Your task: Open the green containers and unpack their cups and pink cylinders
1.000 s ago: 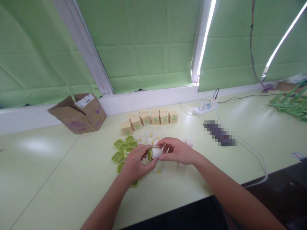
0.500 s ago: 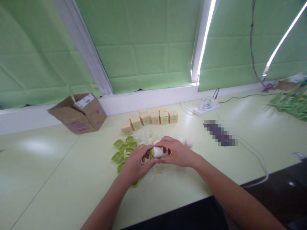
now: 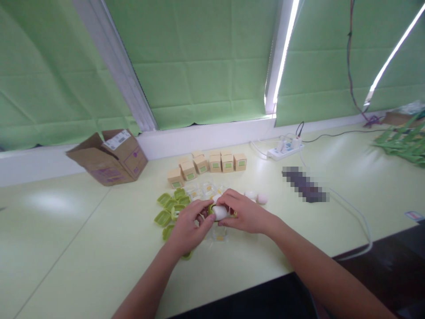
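A white egg-shaped piece [image 3: 219, 213] with a green holder [image 3: 211, 209] around its left end is held between my two hands, over the table. My left hand [image 3: 187, 225] is closed around the green holder, its thumb near the white piece. The fingers of my right hand [image 3: 245, 212] pinch the white piece from the other side and hide part of it. Left of my hands lie several loose green holders [image 3: 162, 218]. Clear plastic cases [image 3: 219, 234] with yellow inside lie behind and below my hands. A pink egg-shaped piece [image 3: 262, 198] and a white one [image 3: 251, 195] lie beyond my right hand.
Several small tan boxes [image 3: 215, 164] with green labels stand in a row at the back. An open cardboard box [image 3: 114, 161] stands at the left. To the right are a white power strip [image 3: 284, 151], a pixelated dark object [image 3: 303, 184] and a white cable [image 3: 352, 205].
The white piece has tilted slightly in my hands. My left thumb has moved up onto its edge, and my right fingers have shifted a little over it.
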A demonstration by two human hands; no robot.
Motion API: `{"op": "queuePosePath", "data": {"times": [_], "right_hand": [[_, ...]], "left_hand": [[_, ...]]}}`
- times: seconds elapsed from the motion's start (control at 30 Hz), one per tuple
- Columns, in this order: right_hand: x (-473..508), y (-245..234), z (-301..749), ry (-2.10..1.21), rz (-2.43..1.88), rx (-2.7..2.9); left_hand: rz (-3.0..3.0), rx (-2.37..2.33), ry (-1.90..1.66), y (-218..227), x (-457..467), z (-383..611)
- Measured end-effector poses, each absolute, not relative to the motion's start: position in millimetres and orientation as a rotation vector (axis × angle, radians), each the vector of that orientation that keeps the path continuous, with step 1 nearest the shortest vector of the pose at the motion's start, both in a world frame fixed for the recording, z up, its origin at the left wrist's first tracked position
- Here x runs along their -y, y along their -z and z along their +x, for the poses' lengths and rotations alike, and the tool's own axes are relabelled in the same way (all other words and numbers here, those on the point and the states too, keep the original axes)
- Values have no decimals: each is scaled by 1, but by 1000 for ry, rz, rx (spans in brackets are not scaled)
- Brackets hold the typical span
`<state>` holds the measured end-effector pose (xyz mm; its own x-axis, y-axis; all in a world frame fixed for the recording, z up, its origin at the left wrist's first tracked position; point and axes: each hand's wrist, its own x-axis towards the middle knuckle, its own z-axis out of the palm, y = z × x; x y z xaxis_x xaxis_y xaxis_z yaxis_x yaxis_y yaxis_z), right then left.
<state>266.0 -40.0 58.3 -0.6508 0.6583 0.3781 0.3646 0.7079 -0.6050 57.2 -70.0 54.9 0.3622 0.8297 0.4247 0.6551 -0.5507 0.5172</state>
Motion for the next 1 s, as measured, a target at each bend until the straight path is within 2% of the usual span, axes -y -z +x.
{"op": "queuePosePath", "data": {"times": [0.47,1.0], "right_hand": [[42,-53,261,-430,-714,2306],[43,-45,255,-99,-724,2382]], "left_hand": [[1955,-1355,-1003,-56,72,64],[2067,-1365,-980,-60,73,70]]}}
